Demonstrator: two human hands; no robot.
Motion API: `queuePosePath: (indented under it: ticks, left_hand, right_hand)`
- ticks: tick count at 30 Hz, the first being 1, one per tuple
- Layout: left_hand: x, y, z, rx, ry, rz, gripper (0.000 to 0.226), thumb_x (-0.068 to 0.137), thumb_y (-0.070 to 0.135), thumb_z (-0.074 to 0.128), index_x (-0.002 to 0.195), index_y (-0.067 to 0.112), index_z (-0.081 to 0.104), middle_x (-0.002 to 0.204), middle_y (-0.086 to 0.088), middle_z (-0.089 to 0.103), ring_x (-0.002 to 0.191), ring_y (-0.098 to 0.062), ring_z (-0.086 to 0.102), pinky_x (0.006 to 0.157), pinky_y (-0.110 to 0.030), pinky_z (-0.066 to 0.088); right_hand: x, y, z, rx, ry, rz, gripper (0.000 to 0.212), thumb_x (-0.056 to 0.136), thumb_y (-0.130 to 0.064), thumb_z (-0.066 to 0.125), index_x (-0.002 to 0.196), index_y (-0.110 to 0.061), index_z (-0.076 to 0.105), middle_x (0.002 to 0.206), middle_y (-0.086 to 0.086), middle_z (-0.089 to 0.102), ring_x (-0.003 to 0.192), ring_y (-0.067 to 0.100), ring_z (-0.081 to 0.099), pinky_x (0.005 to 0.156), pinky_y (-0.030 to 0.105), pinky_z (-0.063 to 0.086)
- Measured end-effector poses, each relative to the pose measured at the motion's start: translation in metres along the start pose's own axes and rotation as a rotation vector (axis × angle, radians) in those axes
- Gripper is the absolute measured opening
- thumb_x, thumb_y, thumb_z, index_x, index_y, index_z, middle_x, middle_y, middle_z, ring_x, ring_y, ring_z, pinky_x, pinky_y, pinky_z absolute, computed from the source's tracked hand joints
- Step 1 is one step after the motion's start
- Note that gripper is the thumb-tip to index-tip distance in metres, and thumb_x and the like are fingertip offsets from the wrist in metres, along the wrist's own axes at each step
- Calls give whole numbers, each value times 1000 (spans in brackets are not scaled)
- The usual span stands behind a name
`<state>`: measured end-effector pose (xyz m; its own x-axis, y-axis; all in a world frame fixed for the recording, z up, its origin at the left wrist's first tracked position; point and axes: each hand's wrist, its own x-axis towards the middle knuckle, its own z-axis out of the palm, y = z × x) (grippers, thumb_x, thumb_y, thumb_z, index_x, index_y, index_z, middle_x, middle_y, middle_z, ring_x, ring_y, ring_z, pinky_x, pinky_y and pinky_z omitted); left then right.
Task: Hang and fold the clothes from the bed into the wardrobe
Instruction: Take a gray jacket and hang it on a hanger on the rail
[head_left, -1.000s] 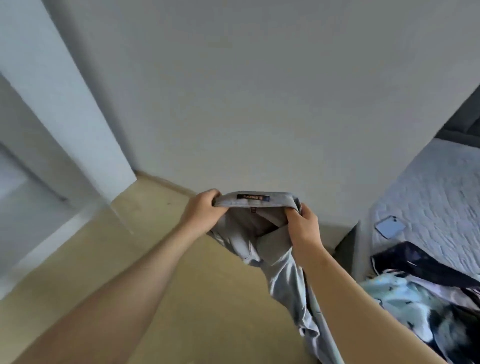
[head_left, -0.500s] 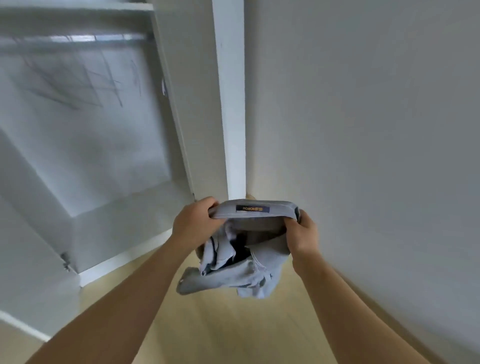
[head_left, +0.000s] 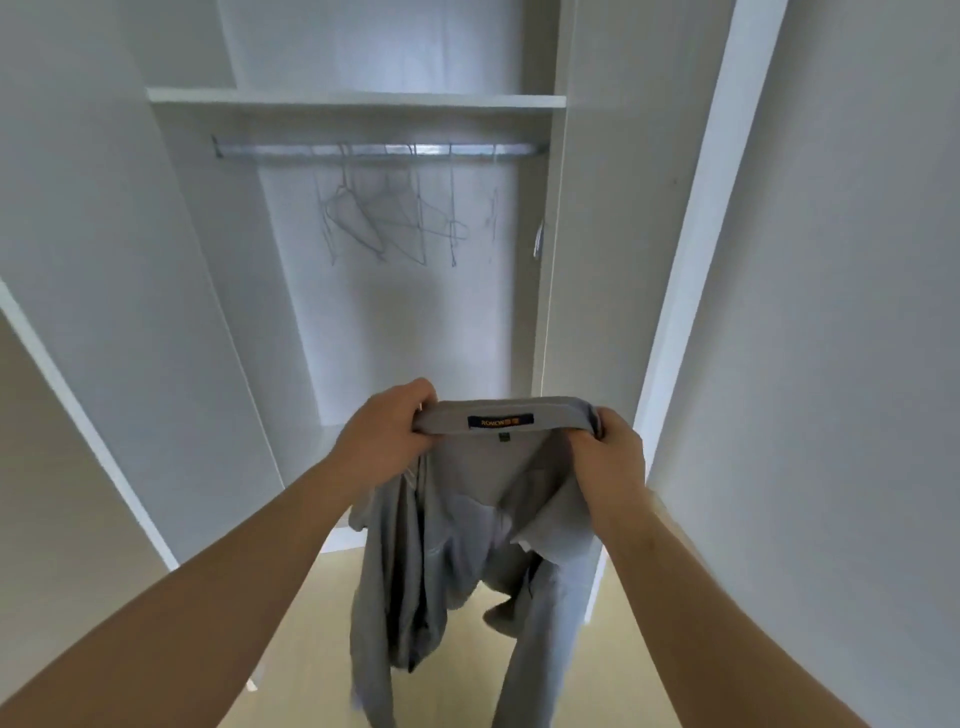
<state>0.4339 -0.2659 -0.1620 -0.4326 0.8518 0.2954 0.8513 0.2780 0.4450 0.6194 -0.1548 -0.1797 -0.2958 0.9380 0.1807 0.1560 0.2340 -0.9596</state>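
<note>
- Shirt (head_left: 467, 545): light grey cloth with a collar (head_left: 545, 406). The collar is stretched flat and level, with its inner side toward the camera.
- Label (head_left: 500, 420): a dark strip with orange lettering, sewn at the middle of the inner collar. A small green tag (head_left: 504, 437) sits just below it.
- Below the collar the shirt hangs loose and bunched. Folds gather on the left side, and a long part hangs lowest on the right.
- Left hand (head_left: 387, 441): clamped on the left end of the collar, fingers curled over its top edge.
- Right hand (head_left: 610, 452): clamped on the right end of the collar, fingers curled round the cloth.
- The hands are apart, with the labelled stretch of collar between them. The shirt hangs from both hands and touches nothing else.
- Position: the shirt is held in the air in front of the open wardrobe (head_left: 218, 312), above the pale floor (head_left: 311, 649).
- Wardrobe interior: a metal rail (head_left: 379, 150) runs under a shelf (head_left: 353, 98). Several thin wire hangers (head_left: 384, 218) hang from the rail, well above the shirt.
</note>
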Motion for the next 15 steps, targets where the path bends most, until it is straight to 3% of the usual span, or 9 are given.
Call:
queuePosePath:
  ticks: [3, 7, 11, 15]
  left_hand:
    - [39, -10, -15, 14, 121, -61, 20, 81, 9, 59, 87, 26, 50, 72, 15, 48, 65, -3, 46, 55, -19, 36]
    - [89, -15, -31, 191, 110, -157, 7, 83, 18, 57, 84, 25, 57, 72, 12, 48, 70, -10, 48, 54, -22, 32]
    - [123, -28, -48, 523, 58, -241, 6, 81, 28, 56, 77, 24, 54, 68, 11, 42, 72, -13, 48, 51, -22, 28]
    - [142, -48, -66, 400, 14, -335, 10, 85, 23, 57, 87, 14, 55, 85, -1, 44, 77, -19, 49, 65, -27, 37]
  right_hand:
    - [42, -4, 23, -38, -126, -15, 21, 89, -13, 51, 73, -25, 51, 72, -5, 53, 68, 10, 49, 62, 20, 40]
    - [95, -14, 43, -43, -271, -35, 19, 84, -15, 61, 75, -31, 55, 77, -8, 59, 73, 8, 53, 71, 26, 47]
    - [148, -27, 61, 28, -252, -100, 18, 78, -14, 65, 72, -29, 58, 75, -8, 61, 72, 8, 55, 62, 23, 45]
    - [185, -36, 89, -4, -262, -162, 21, 80, -12, 62, 70, -28, 54, 71, -8, 57, 67, 8, 51, 54, 20, 37]
